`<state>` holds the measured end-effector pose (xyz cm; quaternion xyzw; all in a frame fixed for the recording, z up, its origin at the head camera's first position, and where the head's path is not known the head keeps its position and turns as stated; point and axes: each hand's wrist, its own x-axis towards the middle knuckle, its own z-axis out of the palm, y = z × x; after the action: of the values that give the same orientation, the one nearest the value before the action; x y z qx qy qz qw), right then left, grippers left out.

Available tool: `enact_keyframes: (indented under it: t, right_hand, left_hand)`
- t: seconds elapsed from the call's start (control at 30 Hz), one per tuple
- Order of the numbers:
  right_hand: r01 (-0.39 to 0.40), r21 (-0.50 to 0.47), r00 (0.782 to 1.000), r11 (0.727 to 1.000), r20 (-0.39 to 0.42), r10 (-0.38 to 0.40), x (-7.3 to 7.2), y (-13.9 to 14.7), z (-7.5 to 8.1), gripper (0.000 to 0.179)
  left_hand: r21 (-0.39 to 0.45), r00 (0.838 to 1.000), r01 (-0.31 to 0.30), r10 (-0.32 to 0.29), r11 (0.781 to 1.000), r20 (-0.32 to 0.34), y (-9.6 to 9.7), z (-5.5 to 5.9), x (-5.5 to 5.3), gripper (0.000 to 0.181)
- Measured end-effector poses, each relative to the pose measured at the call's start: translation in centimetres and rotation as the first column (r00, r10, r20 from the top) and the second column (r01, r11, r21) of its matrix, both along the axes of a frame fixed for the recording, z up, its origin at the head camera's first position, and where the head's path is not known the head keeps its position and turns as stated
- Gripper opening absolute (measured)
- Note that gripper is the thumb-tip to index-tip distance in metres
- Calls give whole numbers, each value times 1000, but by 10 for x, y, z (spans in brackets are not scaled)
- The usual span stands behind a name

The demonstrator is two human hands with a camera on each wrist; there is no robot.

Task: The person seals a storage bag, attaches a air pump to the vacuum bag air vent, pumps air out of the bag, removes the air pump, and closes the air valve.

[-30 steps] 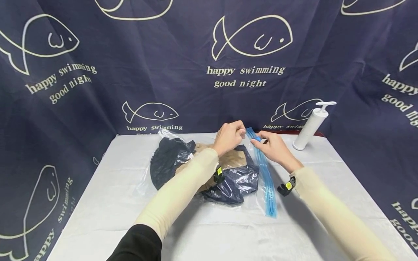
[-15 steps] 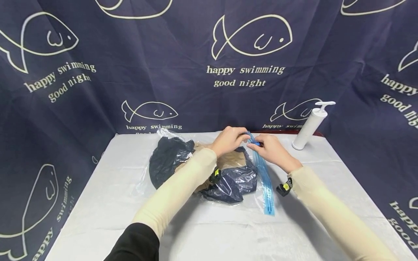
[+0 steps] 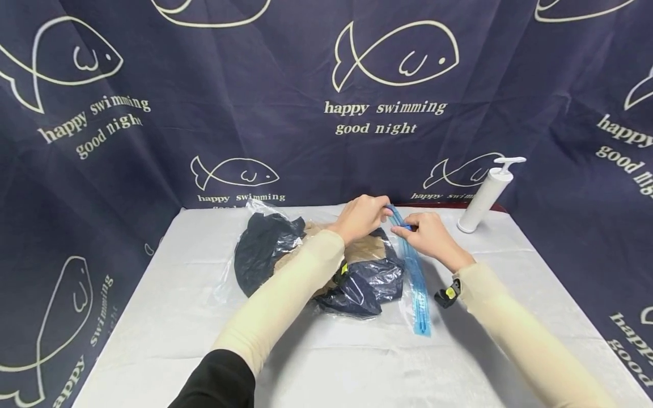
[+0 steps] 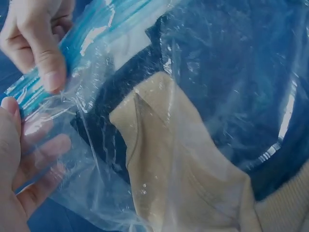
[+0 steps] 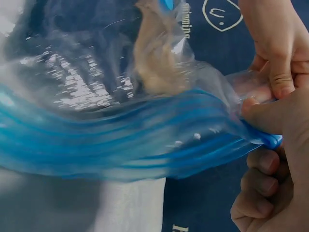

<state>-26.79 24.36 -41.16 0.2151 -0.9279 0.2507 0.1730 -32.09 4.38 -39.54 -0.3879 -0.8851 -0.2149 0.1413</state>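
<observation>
A clear plastic storage bag (image 3: 380,280) lies on the table with dark clothing (image 3: 265,249) and a beige garment (image 4: 169,154) inside. Its blue zip strip (image 3: 417,283) runs along the right side. At the strip's far end, my left hand (image 3: 363,217) pinches the bag's corner; in the left wrist view several of its fingers show through the film. Just nearer along the strip, my right hand (image 3: 431,238) pinches a small blue zip slider (image 5: 271,140) between thumb and curled fingers.
A white hand pump (image 3: 484,198) with a T-handle stands at the table's back right corner. The white-covered table (image 3: 326,362) meets dark blue fish-print curtains (image 3: 285,102) at the back and sides.
My left hand, earlier raised just left of the strip, has come to the strip's far end and pinches it. My right hand and the slider have shifted slightly nearer.
</observation>
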Motion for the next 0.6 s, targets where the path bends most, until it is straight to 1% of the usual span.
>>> enact_keyframes:
  t: [0.1, 0.17, 0.27, 0.37, 0.47, 0.6]
  right_hand:
    - [31, -2, 999, 1000, 35, -31, 0, 6, -4, 49]
    - [40, 9, 998, 999, 39, -41, 0, 9, -7, 48]
    - [42, 21, 998, 999, 48, -43, -1, 10, -10, 47]
    - [45, 16, 997, 999, 56, -46, -2, 10, -14, 48]
    - [57, 8, 996, 998, 62, -57, -2, 9, -15, 49]
    - [91, 17, 991, 996, 96, -93, -2, 8, -15, 51]
  left_hand:
    - [35, 1000, -21, 21, 999, 14, 2, 4, -1, 18]
    - [55, 999, -47, 45, 997, 27, 1, 7, -3, 19]
    - [80, 995, -94, 90, 992, 44, -5, 12, -5, 21]
    - [120, 992, -122, 118, 985, 45, -12, 16, -9, 24]
    - [152, 993, -114, 108, 982, 44, -17, 18, -12, 25]
    - [143, 996, -72, 63, 987, 67, -21, 17, -14, 26]
